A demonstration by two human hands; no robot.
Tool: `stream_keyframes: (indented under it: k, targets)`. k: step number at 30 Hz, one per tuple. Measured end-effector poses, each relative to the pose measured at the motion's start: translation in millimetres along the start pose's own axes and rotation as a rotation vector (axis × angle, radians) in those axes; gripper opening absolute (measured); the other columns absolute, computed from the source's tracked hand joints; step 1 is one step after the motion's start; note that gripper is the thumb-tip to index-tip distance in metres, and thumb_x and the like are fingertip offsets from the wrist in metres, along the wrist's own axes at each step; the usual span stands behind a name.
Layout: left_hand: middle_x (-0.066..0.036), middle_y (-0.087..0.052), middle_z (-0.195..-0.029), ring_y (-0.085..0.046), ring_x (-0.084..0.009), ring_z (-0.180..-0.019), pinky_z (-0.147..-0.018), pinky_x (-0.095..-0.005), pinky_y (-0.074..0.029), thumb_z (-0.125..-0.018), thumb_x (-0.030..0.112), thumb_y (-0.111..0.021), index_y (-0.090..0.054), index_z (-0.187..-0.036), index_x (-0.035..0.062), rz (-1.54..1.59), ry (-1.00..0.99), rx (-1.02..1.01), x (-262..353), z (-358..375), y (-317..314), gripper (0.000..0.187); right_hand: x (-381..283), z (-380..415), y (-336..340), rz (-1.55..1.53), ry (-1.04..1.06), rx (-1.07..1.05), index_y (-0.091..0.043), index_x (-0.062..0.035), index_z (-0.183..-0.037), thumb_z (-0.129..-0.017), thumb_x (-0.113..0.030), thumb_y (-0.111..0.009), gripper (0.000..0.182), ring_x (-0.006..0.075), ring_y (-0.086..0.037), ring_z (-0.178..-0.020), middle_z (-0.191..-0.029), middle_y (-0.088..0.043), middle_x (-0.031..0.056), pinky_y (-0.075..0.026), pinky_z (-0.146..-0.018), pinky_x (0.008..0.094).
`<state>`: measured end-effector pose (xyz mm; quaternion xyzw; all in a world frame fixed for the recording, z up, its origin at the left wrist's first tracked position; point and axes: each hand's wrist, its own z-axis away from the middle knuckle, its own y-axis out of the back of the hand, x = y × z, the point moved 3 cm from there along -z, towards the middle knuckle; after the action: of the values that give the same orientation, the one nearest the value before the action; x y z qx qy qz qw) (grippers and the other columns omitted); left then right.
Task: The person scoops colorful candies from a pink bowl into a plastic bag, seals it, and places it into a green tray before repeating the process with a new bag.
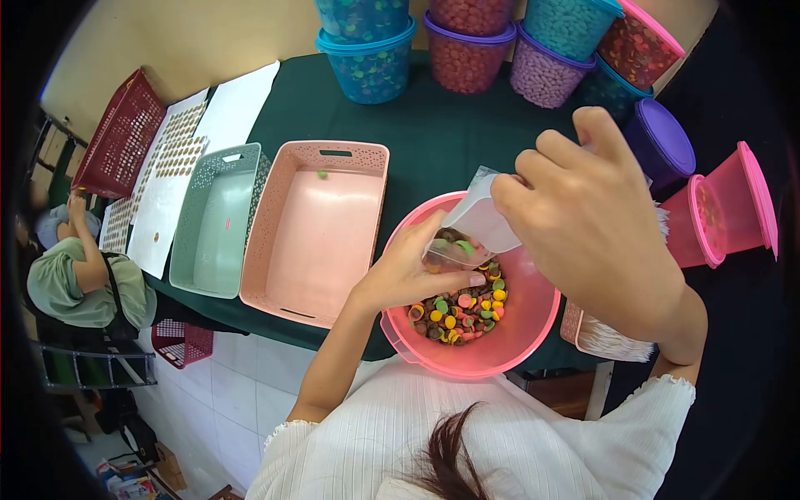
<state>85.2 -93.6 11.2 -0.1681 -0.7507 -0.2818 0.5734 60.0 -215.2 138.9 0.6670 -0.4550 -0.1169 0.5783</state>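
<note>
In front of me stands a pink basin [533,321] with small round candies [458,317] in brown, yellow, green and pink at its bottom. My left hand [396,271] is closed around a small clear plastic bag [446,260] above the basin, its thumb lying across the near side. Some candies show inside the bag. From the right, my right hand [575,196] grips a translucent white scoop [482,221], tilted with its mouth at the bag's opening. The fingers hide the scoop's handle.
A peach basket [312,229] with one green candy and a green basket [212,250] are on the left. Lidded tubs [367,71] line the back; pink tubs [696,221] and thin white sticks [612,337] are right. Another person [87,275] works far left.
</note>
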Motion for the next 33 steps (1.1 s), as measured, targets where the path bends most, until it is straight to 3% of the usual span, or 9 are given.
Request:
stream_keyframes:
  k: [7,9,12,18,21,23,26,28,33]
  targets:
    - [-0.010,-0.058,-0.091,-0.058,-0.0176,-0.083,-0.070,-0.0288,-0.048,-0.065,0.014,-0.070,-0.045,-0.105,-0.0001,0.005,0.028,0.011,-5,3,2,0.049,27,26,24,0.005,-0.262,0.079,-0.053,-0.0050,-0.063,-0.066,-0.010,-0.059,0.009,0.0209,-0.046,-0.063,-0.058,-0.047,0.0047,-0.033,-0.073,0.0341]
    - [-0.009,-0.060,-0.087,-0.059,-0.0161,-0.080,-0.067,-0.0289,-0.048,-0.064,0.014,-0.071,-0.048,-0.101,0.0002,0.261,0.204,0.046,0,4,3,0.046,27,43,-1,-0.136,-0.307,-0.224,-0.054,-0.0043,-0.066,-0.067,-0.012,-0.060,0.010,0.0219,-0.047,-0.065,-0.060,-0.050,0.0060,-0.032,-0.072,0.0343]
    - [-0.009,-0.060,-0.085,-0.059,-0.0148,-0.076,-0.065,-0.0275,-0.048,-0.064,0.014,-0.072,-0.051,-0.095,0.0004,0.244,0.162,0.080,-7,5,5,0.039,11,63,-44,-0.262,-0.192,-0.311,-0.054,-0.0047,-0.070,-0.067,-0.012,-0.061,0.011,0.0228,-0.047,-0.067,-0.063,-0.051,0.0066,-0.033,-0.072,0.0332]
    - [-0.005,-0.058,-0.085,-0.056,-0.0133,-0.076,-0.067,-0.0259,-0.045,-0.058,0.013,-0.075,-0.056,-0.089,0.0017,0.303,-0.067,0.149,5,6,-1,0.038,-16,65,-62,-1.058,-0.309,-0.036,-0.051,-0.0019,-0.102,-0.057,-0.031,-0.074,0.058,0.0242,-0.056,-0.082,-0.081,-0.058,0.0111,-0.042,-0.071,0.0346]
    - [-0.004,-0.055,-0.088,-0.053,-0.0145,-0.084,-0.074,-0.0279,-0.043,-0.054,0.019,-0.078,-0.056,-0.093,0.0020,0.236,-0.116,-0.005,25,7,-7,0.048,-41,65,-80,-1.554,-0.498,0.010,-0.050,0.0000,-0.106,-0.058,-0.029,-0.074,0.061,0.0222,-0.059,-0.079,-0.089,-0.060,0.0123,-0.045,-0.068,0.0323]
    - [-0.005,-0.055,-0.091,-0.051,-0.0155,-0.089,-0.080,-0.0290,-0.040,-0.062,0.028,-0.074,-0.055,-0.096,0.0023,0.189,-0.237,0.022,29,7,-2,0.047,-42,69,-81,-1.474,-0.432,0.043,-0.050,0.0019,-0.108,-0.059,-0.026,-0.075,0.062,0.0169,-0.060,-0.077,-0.094,-0.060,0.0126,-0.046,-0.069,0.0284]
    - [-0.006,-0.054,-0.094,-0.050,-0.0155,-0.090,-0.078,-0.0290,-0.039,-0.077,0.032,-0.058,-0.054,-0.099,0.0015,0.340,-0.248,0.428,6,6,45,0.038,-42,88,-80,-1.554,-0.697,-0.145,-0.052,0.0042,-0.103,-0.059,-0.020,-0.075,0.056,0.0140,-0.059,-0.078,-0.093,-0.059,0.0118,-0.045,-0.071,0.0261]
    - [-0.007,-0.054,-0.094,-0.051,-0.0142,-0.086,-0.074,-0.0282,-0.040,-0.081,0.023,-0.054,-0.053,-0.099,0.0002,0.022,-0.087,0.644,-24,6,93,0.029,-43,106,-88,-1.431,-0.698,0.245,-0.051,0.0057,-0.103,-0.059,-0.012,-0.074,0.053,0.0127,-0.057,-0.080,-0.092,-0.059,0.0107,-0.045,-0.070,0.0241]
    - [-0.010,-0.053,-0.095,-0.054,-0.0208,-0.080,-0.071,-0.0309,-0.041,-0.076,0.014,-0.056,-0.054,-0.100,0.0058,-0.527,0.201,0.862,-187,19,179,0.026,-61,121,-91,-1.720,-0.854,0.401,-0.050,0.0060,-0.101,-0.063,-0.004,-0.067,0.043,0.0152,-0.055,-0.088,-0.091,-0.057,0.0103,-0.045,-0.074,0.0258]
